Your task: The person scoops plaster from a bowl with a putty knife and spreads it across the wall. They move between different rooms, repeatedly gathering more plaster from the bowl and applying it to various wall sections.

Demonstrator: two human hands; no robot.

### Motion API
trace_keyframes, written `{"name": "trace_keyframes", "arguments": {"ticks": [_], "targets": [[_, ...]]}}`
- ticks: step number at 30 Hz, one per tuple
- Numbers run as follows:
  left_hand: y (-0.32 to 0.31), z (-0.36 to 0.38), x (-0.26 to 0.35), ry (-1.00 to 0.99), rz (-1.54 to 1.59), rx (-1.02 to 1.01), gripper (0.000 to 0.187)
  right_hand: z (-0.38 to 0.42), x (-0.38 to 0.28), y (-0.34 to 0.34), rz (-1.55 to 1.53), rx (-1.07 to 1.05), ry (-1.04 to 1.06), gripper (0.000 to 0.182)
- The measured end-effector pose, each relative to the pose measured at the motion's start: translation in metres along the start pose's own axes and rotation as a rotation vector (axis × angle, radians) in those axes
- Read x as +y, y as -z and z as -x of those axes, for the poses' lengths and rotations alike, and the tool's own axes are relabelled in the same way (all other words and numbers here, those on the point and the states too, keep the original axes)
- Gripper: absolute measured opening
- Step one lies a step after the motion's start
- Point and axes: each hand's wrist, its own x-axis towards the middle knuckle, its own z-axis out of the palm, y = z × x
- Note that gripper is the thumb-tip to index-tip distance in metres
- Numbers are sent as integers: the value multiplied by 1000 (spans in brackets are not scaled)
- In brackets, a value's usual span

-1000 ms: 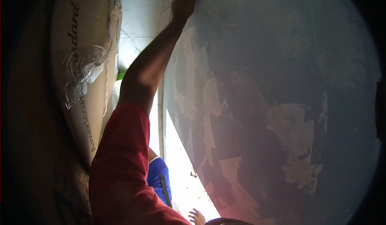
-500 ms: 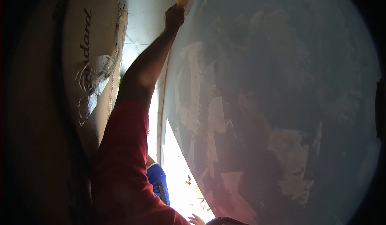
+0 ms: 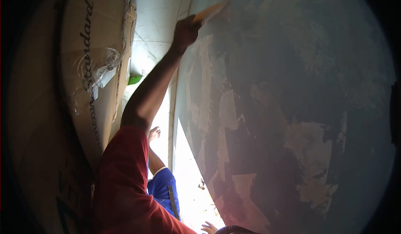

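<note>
My left hand [image 3: 186,32] is closed on a flat orange scraper [image 3: 212,11] at the upper middle. The scraper's far edge lies against or close to a large grey-blue surface [image 3: 267,58]; contact is hard to tell. Pale, uneven patches [image 3: 307,144] cover parts of that surface. My right hand [image 3: 209,227] shows only partly at the bottom edge, its fingers spread and nothing visible in them. A red sleeve [image 3: 129,154] covers my left upper arm.
A large cardboard box [image 3: 77,67] with printed letters and torn clear wrap stands at the left. Pale tiles [image 3: 156,8] lie between box and surface. Below are blue shorts [image 3: 163,188], a bare foot [image 3: 154,133] and a green object [image 3: 134,80]. A dark curved thing [image 3: 236,230] crosses the bottom edge.
My left hand and the scraper have moved right and slightly down in view, farther over the grey-blue surface. The foot and green object show more plainly, and the view has shifted slightly.
</note>
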Motion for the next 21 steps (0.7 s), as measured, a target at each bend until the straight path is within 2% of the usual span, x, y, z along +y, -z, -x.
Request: {"name": "trace_keyframes", "arguments": {"ticks": [3,4,5,7,8,9,11,17,21], "targets": [[19,56,8,-113,135,-34,24,4,-15,6,17,12,22,51],[25,69,19,-10,222,-7,21,3,-19,8,16,14,32,52],[20,68,7,-13,227,0,21,5,-22,9,15,19,38,52],[4,69,-34,105,349,251,18,6,-25,9,9,34,43,52],[9,57,-37,-23,146,269,16,8,-25,9,7,39,40,52],[6,48,-45,-13,143,269,16,9,-25,7,9,40,34,52],[-7,23,-57,57,-132,241,14,6,-23,2,12,34,23,52],[-25,-28,-14,84,-162,212,13,2,-13,-4,7,26,-14,52],[-36,-2,23,82,-197,129,21,-1,-12,-6,0,7,-23,52]]}}
